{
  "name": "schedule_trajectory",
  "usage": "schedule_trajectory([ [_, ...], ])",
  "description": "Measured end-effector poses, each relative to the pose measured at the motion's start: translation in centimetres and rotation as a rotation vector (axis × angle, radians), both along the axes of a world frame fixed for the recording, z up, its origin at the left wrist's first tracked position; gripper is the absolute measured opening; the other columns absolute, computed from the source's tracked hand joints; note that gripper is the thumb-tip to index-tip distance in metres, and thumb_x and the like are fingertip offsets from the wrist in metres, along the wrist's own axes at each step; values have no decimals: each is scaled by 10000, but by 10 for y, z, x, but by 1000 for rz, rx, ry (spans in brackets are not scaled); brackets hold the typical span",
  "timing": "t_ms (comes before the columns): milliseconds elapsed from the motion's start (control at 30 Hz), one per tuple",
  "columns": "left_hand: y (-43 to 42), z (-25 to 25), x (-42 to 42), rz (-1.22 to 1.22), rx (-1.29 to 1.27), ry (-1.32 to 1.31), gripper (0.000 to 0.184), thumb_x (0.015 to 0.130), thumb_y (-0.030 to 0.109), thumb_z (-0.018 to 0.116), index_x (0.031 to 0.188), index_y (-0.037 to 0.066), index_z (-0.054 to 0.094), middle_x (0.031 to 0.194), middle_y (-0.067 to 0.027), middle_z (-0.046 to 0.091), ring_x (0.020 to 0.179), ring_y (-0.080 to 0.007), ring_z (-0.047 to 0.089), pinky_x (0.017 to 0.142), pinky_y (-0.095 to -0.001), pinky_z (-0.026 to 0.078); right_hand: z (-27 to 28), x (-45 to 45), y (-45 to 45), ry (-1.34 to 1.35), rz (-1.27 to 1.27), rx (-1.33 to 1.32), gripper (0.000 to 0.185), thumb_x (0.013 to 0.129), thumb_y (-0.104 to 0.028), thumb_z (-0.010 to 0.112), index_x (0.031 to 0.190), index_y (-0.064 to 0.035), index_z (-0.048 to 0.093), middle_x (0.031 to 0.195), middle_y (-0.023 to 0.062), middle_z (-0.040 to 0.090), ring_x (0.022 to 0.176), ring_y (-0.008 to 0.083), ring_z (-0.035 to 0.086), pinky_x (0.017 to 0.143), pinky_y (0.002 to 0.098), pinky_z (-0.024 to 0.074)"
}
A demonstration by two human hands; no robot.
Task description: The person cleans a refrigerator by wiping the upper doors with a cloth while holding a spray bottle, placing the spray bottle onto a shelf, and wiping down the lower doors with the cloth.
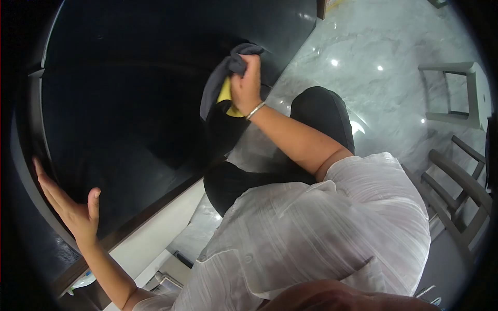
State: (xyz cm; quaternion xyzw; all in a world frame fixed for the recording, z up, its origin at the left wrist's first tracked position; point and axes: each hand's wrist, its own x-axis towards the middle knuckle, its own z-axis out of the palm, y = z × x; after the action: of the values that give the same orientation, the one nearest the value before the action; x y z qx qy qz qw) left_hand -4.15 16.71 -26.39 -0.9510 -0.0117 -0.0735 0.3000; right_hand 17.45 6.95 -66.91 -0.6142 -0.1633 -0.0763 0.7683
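My right hand point(246, 85), with a bangle at its wrist, is closed around a bunched grey cloth point(213, 89) that hangs down along a large glossy black surface point(119, 103). A yellow part point(225, 92) shows beside the grey fabric, just under the hand. At the lower left, my left hand point(75, 210) is spread with thumb and fingers apart, its fingertips at the raised edge point(39, 111) of the black surface. It holds nothing.
My bent knees in dark trousers point(322, 111) are beside the black surface. A pale stool point(472, 96) and grey chair frames point(459, 179) stand on the shiny marbled floor point(373, 46) at the right. A white panel point(158, 228) runs below the black surface.
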Motion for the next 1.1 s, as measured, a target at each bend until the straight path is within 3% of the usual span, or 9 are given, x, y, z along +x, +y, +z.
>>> schedule_trajectory([
  [100,-5,-1,2,20,-17,-11,1074,894,583,674,1630,71,83,1628,-275,246,1493,-456,278,1211,-523,253,-64,24,-8,849,63,31,359,844,71,522,1195,-6,502,1120,213,536,1122,385,553,1011,415,431],
  [167,-4,-1,-2,38,-12,-8,1066,900,581,669,1631,75,82,1630,-272,245,1493,-456,279,1212,-525,249,-57,20,5,764,61,268,359,881,80,483,1226,-18,466,1131,200,552,1108,368,576,981,416,449],
  [267,-10,-2,3,85,-19,4,1049,912,578,658,1633,84,79,1632,-269,243,1494,-455,278,1213,-526,247,-6,-3,-1,61,-51,-150,364,897,100,417,1243,-12,416,1142,183,543,1069,326,580,956,402,455],
  [400,-4,0,2,52,-41,5,1027,925,567,650,1636,95,79,1630,-267,247,1494,-455,275,1214,-526,246,-45,22,-2,610,37,-11,375,855,85,464,1219,3,431,1135,198,514,1135,346,531,1058,418,385],
  [533,-3,0,3,54,-43,-3,1029,922,543,668,1635,88,81,1627,-269,254,1492,-456,278,1214,-529,246,-14,-10,3,145,15,-100,404,841,114,425,1231,12,424,1108,194,515,1092,346,551,1028,402,411],
  [733,-3,0,2,45,-50,6,1023,922,522,679,1631,76,93,1625,-269,256,1491,-458,279,1213,-527,248,-41,14,-2,368,38,-58,360,842,112,432,1186,3,427,1107,182,515,1077,331,554,998,418,426],
  [900,0,-1,3,41,-30,-1,1025,916,523,686,1627,62,109,1620,-270,267,1491,-458,279,1213,-521,249,50,-24,-11,-332,268,35,505,673,47,619,1169,-43,586,1114,193,520,1096,406,518,995,460,412],
  [1000,-5,2,2,57,-6,18,1026,910,523,692,1625,57,123,1615,-273,276,1488,-458,287,1207,-518,267,39,1,-2,-390,138,-29,527,661,47,597,1175,-68,599,1100,176,540,1040,405,507,985,467,404],
  [1100,-7,1,5,53,-6,21,1035,899,525,703,1623,53,133,1608,-279,287,1479,-460,304,1199,-514,285,-40,39,9,8,-150,-63,464,716,110,530,1168,7,555,1114,199,531,1118,386,505,1025,458,384],
])
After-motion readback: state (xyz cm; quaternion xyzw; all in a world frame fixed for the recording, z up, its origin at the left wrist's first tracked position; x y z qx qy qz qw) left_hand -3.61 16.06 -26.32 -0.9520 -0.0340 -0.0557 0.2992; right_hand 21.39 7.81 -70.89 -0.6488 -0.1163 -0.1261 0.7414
